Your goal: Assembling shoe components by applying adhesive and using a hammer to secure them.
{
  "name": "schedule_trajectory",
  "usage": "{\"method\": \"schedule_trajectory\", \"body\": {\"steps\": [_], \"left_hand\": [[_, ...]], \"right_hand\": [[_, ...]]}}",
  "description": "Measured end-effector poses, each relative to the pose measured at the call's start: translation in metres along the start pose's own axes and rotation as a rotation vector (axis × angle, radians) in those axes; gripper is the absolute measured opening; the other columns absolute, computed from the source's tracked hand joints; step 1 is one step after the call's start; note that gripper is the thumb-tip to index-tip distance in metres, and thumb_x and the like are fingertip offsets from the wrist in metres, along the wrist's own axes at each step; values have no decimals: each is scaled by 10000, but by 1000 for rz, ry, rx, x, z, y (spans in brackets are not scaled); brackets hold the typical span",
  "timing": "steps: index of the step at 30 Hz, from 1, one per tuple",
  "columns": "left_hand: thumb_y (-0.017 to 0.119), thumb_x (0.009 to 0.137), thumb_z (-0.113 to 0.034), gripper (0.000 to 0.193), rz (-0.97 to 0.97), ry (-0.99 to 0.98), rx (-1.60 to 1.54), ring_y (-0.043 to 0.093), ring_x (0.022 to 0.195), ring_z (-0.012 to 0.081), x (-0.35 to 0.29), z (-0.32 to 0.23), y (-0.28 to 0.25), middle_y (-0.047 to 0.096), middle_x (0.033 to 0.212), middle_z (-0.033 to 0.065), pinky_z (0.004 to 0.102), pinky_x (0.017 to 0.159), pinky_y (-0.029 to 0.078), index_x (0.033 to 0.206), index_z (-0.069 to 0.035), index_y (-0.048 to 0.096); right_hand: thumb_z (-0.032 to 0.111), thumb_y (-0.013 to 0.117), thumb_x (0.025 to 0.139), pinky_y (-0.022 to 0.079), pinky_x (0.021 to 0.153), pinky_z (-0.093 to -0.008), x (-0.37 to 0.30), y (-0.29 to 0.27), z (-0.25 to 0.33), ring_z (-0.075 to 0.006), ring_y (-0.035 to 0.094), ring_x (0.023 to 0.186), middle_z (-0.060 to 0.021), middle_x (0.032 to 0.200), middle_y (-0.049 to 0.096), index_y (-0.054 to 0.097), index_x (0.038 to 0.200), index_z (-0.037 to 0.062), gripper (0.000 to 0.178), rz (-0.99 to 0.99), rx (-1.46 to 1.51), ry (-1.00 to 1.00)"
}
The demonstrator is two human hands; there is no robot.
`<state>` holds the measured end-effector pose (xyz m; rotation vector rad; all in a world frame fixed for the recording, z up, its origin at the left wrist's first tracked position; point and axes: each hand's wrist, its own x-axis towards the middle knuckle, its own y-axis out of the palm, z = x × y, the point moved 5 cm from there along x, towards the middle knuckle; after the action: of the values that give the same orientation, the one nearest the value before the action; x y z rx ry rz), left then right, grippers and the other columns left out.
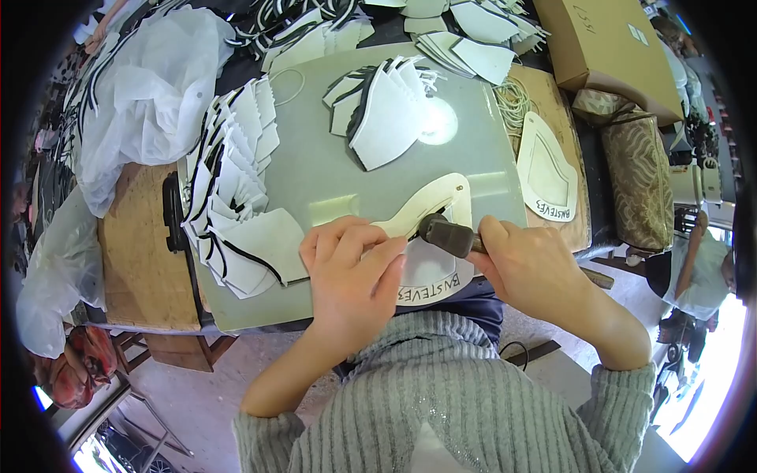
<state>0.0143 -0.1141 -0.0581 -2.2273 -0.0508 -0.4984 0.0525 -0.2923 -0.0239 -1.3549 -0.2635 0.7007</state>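
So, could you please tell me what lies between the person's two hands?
In the head view, the dark head of a hammer lies between the left hand and right hand, over a white template.

Wooden bench (146, 276) showing at both sides, carrying broad grey-green board (315, 158). On board, to worker's left: long overlapping row of white dark-edged pieces (256, 236) fanning out. Toward far side, smaller fanned bunch (390, 118) lying, thin loop of string (288, 85) resting nearby. Pale curved template (444, 189) lying at near edge. On bare wood at right: matching template (544, 165) lying flat, pale cord coil (512, 106) sitting just beyond.
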Motion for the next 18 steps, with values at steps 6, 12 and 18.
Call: {"method": "schedule_trajectory", "body": {"steps": [6, 12, 18], "left_hand": [[707, 635, -46, 266, 52, 165, 164, 558, 946, 242, -4, -7, 0, 589, 900, 7, 447, 915, 331, 892, -109, 684], [632, 676, -90, 216, 23, 197, 194, 562, 969, 201, -5, -6, -1, 579, 901, -1, 465, 959, 301, 888, -94, 670], [634, 677, -98, 214, -4, 223, 138, 565, 948, 210, -7, -6, 0, 582, 905, 12, 445, 935, 332, 887, -77, 666]], "right_hand": [[293, 595, 884, 450, 439, -359, 8, -17, 3, -265, 583, 504, -94, 628, 578, 490, 795, 35, 293, -22, -18, -64], [298, 605, 875, 441, 428, -365, 13, -4, 4, -270, 559, 470, -90, 623, 567, 482, 781, 42, 300, 110, -16, -59], [319, 613, 868, 440, 419, -352, 6, 0, 9, -259, 567, 460, -92, 584, 563, 495, 770, 37, 320, -33, 8, -101]]}}
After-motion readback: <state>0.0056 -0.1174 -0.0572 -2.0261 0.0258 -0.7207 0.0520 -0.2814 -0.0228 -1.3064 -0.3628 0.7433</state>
